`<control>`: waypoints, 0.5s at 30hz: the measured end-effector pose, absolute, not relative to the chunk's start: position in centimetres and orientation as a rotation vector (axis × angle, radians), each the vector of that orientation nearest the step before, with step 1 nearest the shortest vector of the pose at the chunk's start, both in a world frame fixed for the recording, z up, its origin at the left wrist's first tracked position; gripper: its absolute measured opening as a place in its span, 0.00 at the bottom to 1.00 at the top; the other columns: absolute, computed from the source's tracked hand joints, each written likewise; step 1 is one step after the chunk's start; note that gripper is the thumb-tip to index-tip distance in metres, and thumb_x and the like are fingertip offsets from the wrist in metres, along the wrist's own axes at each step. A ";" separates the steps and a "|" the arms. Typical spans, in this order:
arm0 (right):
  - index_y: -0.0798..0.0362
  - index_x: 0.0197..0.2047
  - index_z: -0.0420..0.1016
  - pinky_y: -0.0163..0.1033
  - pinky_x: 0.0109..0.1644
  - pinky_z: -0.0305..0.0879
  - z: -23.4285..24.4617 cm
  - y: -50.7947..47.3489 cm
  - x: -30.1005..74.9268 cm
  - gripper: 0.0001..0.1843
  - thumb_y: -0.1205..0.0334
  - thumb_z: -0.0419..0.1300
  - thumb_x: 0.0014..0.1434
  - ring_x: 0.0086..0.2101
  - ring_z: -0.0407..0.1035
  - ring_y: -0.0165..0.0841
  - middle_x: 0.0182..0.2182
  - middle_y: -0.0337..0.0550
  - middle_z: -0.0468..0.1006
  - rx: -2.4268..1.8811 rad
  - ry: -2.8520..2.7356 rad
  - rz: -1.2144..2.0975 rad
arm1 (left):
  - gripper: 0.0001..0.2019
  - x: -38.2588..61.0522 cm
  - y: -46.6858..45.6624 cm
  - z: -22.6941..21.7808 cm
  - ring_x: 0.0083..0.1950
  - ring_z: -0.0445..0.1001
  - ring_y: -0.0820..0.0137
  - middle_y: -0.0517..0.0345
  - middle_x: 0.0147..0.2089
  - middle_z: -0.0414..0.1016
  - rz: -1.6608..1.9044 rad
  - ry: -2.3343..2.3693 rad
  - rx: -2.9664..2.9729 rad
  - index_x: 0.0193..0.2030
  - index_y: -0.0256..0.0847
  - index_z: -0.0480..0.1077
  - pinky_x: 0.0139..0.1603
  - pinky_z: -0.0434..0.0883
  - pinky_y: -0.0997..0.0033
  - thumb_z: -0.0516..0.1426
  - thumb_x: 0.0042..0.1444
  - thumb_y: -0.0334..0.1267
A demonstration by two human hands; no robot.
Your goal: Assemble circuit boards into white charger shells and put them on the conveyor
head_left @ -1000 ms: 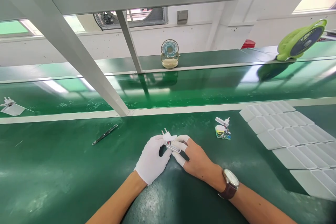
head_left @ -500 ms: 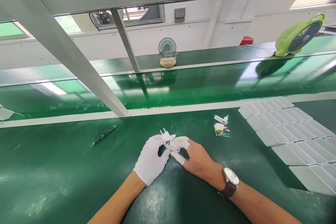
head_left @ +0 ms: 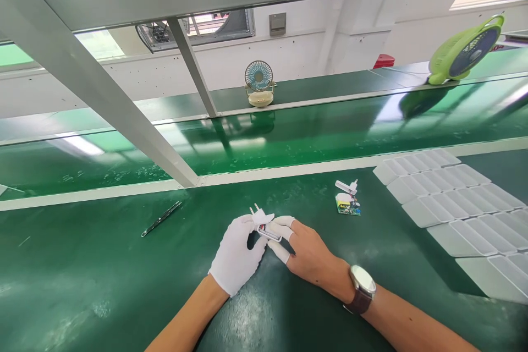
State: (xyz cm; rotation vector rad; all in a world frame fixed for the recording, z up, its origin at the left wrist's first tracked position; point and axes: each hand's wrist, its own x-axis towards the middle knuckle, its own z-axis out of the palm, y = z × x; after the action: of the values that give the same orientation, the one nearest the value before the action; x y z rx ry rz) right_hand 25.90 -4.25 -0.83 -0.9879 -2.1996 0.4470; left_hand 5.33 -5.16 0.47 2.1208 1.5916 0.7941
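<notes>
My left hand (head_left: pixel 235 257), in a white glove, grips a small white charger housing (head_left: pixel 269 233) at its left side. A white two-pin plug piece (head_left: pixel 260 216) sits at the housing's upper end, pins pointing up and away. Through the housing's open side a bit of red and dark parts shows. My right hand (head_left: pixel 309 251), with white covers on its fingertips, pinches the right side of the same housing. Fingers hide part of it. To the right lie a green circuit board (head_left: pixel 348 207) and another white plug piece (head_left: pixel 347 187).
Black tweezers (head_left: pixel 161 219) lie on the green bench to the left. Rows of white plastic cases (head_left: pixel 449 201) cover the right side. A slanted metal post (head_left: pixel 136 115) and a ledge (head_left: pixel 297 172) stand behind, with a small fan (head_left: pixel 259 82) and a green fan (head_left: pixel 466 52) beyond.
The camera view has tilted slightly. My right fingers have shifted a little over the housing; both hands stay on it.
</notes>
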 end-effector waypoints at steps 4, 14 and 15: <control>0.46 0.68 0.63 0.50 0.51 0.75 -0.8 -4.3 26.0 0.26 0.62 0.58 0.69 0.48 0.75 0.44 0.52 0.51 0.77 -0.998 -2.166 0.460 | 0.18 5.3 -5.1 0.5 0.62 0.73 0.57 0.53 0.58 0.76 0.788 1.610 2.140 0.58 0.50 0.74 0.63 0.71 0.48 0.60 0.61 0.35; 0.44 0.65 0.69 0.49 0.48 0.76 -0.4 -4.2 26.2 0.21 0.62 0.55 0.71 0.46 0.75 0.42 0.52 0.51 0.76 -0.969 -2.243 0.405 | 0.19 5.3 -5.1 0.3 0.62 0.73 0.56 0.51 0.59 0.75 0.805 1.611 2.155 0.60 0.50 0.72 0.63 0.71 0.44 0.59 0.63 0.35; 0.44 0.65 0.69 0.49 0.48 0.76 -0.5 -4.2 26.2 0.21 0.62 0.54 0.71 0.46 0.75 0.42 0.53 0.51 0.76 -0.965 -2.235 0.407 | 0.19 5.3 -5.1 0.2 0.62 0.72 0.56 0.51 0.59 0.75 0.808 1.607 2.158 0.60 0.50 0.72 0.63 0.71 0.44 0.59 0.63 0.35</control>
State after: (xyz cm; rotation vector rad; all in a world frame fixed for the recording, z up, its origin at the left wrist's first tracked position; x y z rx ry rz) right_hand 26.18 -4.17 -0.47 -0.9646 -2.2348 0.4071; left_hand 5.30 -5.08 0.19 2.1583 1.6070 0.8085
